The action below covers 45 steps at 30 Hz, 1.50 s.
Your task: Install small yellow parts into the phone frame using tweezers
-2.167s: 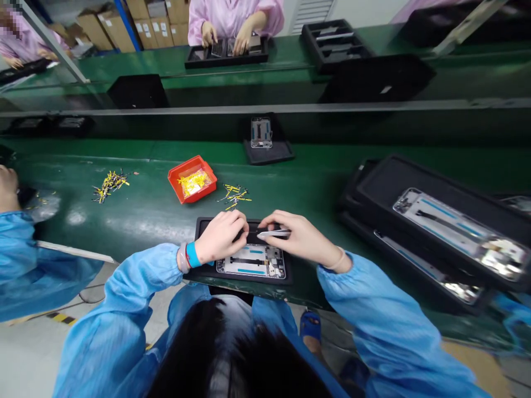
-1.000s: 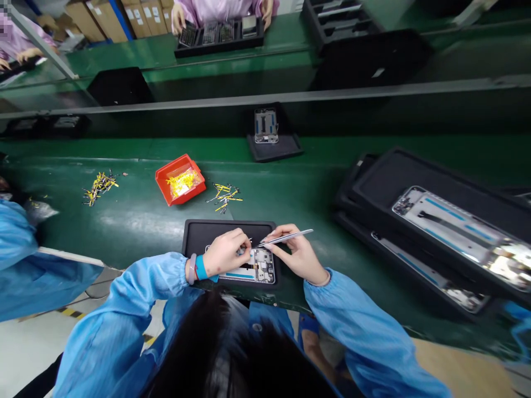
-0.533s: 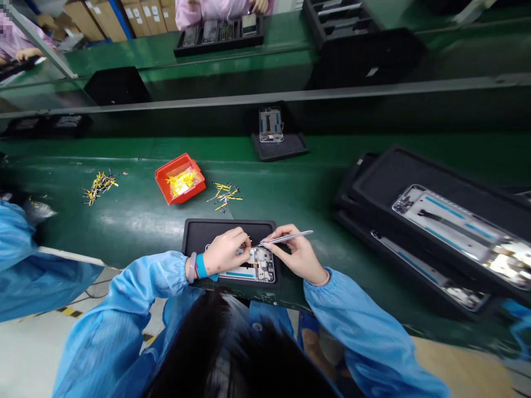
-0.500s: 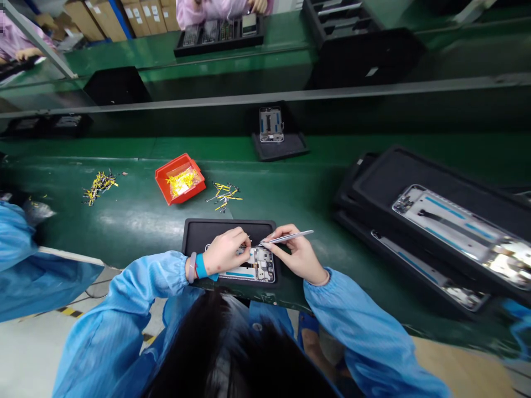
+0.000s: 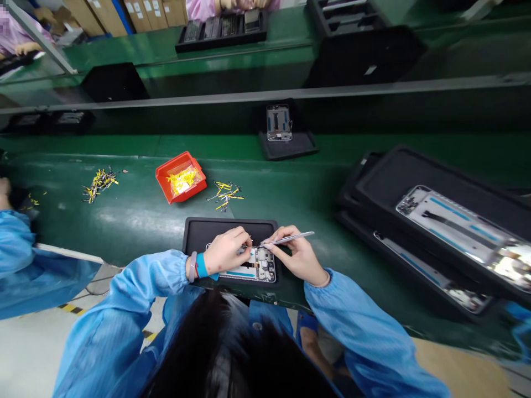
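Observation:
A tablet-like device with its inside exposed (image 5: 264,266) lies in a black tray (image 5: 203,228) at the bench's front edge. It has a silver frame, a circuit board at its right end and blue strips. Over its upper middle, my left hand (image 5: 229,249) has its fingers curled and pinched together. Whatever those fingers hold is hidden. At the board's upper edge, my right hand (image 5: 299,257) grips slim silver tweezers (image 5: 292,238), their tips pointing left toward my left fingertips.
Yellow-and-black strips fill a red bin (image 5: 161,178); loose piles (image 5: 226,194) (image 5: 99,184) flank it. Stacked black trays (image 5: 373,190) with similar devices stand right. Another tray (image 5: 286,149) holds a device (image 5: 279,122) behind. A co-worker's blue sleeve (image 5: 16,237) is at left.
The tray with a device at the back has slid slightly right. At the far left, the co-worker's hand has come into view. Both my hands keep nearly the same pose.

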Each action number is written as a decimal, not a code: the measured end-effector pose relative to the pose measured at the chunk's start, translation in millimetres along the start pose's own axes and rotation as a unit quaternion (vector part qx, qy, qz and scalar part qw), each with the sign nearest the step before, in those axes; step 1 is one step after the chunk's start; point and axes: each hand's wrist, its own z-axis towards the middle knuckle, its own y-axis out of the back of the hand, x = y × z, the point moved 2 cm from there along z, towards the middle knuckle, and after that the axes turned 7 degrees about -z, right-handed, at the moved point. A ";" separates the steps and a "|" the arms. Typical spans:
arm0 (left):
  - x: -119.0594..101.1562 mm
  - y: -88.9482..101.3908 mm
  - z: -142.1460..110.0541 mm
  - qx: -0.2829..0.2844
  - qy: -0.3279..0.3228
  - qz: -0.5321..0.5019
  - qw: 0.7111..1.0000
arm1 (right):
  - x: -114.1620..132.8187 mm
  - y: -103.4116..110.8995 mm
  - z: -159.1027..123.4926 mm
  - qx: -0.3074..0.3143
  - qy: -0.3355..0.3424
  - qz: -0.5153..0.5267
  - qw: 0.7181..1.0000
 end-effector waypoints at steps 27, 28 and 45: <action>5.7 -3.3 -15.5 0.001 -0.130 0.108 0.986 | 3.4 -5.9 -2.7 0.012 0.067 -0.086 0.994; 4.2 -3.5 -16.2 -0.005 -0.136 0.116 0.984 | 3.4 -6.0 -2.7 0.013 0.070 -0.086 0.994; -8.5 -3.9 -23.6 -0.004 -0.130 0.111 0.985 | 12.7 0.2 -2.9 -0.126 0.054 0.002 0.990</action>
